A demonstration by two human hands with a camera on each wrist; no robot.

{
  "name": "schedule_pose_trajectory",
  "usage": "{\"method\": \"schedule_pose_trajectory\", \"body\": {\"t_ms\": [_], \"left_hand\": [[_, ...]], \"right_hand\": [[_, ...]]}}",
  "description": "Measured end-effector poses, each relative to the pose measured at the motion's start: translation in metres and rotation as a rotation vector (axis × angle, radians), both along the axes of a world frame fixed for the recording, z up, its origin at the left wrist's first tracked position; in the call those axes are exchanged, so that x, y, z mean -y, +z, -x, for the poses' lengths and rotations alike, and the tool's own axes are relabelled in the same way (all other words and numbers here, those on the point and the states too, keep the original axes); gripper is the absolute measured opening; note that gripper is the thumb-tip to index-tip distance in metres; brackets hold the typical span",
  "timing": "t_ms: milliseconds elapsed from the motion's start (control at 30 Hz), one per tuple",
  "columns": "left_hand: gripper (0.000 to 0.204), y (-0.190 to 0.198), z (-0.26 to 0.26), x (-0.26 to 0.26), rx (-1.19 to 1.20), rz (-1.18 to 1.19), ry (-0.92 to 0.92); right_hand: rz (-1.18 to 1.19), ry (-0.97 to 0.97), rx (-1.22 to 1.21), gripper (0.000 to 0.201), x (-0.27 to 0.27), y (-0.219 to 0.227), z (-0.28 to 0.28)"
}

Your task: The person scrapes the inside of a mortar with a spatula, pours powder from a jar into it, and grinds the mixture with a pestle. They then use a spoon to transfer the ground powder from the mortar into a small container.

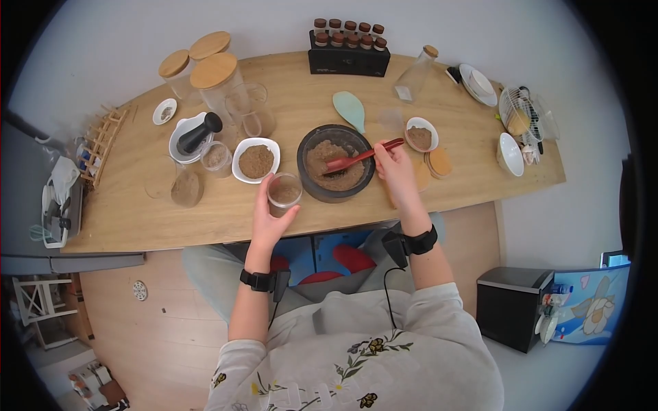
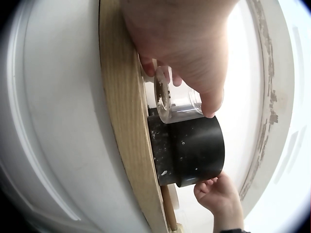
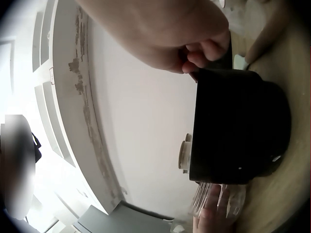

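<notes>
My left hand [image 1: 267, 222] grips a clear jar [image 1: 284, 195] with a layer of brown powder at its bottom, close to the table's front edge. Just right of it stands a black mortar [image 1: 308, 181] filled partway with brown powder. My right hand [image 1: 399, 177] pinches the handle of a red spoon [image 1: 356, 159], whose head lies in the mortar's powder. In the left wrist view the jar [image 2: 182, 112] stands beside the mortar [image 2: 199, 150], on its near side. From the right wrist, the mortar [image 3: 238, 126] hides most of the jar, and the spoon is mostly hidden.
Left of the mortar are a white bowl [image 1: 237, 164] of brown powder, a black pestle [image 1: 199, 133] in a white bowl, and glass jars [image 1: 216, 159]. To the right sit a small bowl [image 1: 409, 127] with powder and wooden lids [image 1: 439, 163]. A pale green spoon rest [image 1: 350, 109] lies behind.
</notes>
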State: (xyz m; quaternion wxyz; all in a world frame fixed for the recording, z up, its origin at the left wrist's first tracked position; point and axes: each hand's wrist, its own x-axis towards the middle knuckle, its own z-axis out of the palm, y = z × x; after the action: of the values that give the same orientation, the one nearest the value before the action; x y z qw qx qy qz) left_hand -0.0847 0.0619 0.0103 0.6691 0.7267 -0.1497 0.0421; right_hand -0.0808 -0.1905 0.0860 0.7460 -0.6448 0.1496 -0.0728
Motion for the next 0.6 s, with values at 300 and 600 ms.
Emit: {"method": "schedule_pose_trajectory", "body": {"t_ms": [300, 600], "left_hand": [[0.077, 0.003, 0.001, 0.000, -0.010, -0.008, 0.015], [0.078, 0.005, 0.000, 0.000, -0.023, 0.013, -0.008]], "right_hand": [[-0.310, 0.018, 0.043, 0.011, 0.009, -0.008, 0.005], [-0.271, 0.002, 0.119, 0.013, -0.002, 0.005, 0.009]]}}
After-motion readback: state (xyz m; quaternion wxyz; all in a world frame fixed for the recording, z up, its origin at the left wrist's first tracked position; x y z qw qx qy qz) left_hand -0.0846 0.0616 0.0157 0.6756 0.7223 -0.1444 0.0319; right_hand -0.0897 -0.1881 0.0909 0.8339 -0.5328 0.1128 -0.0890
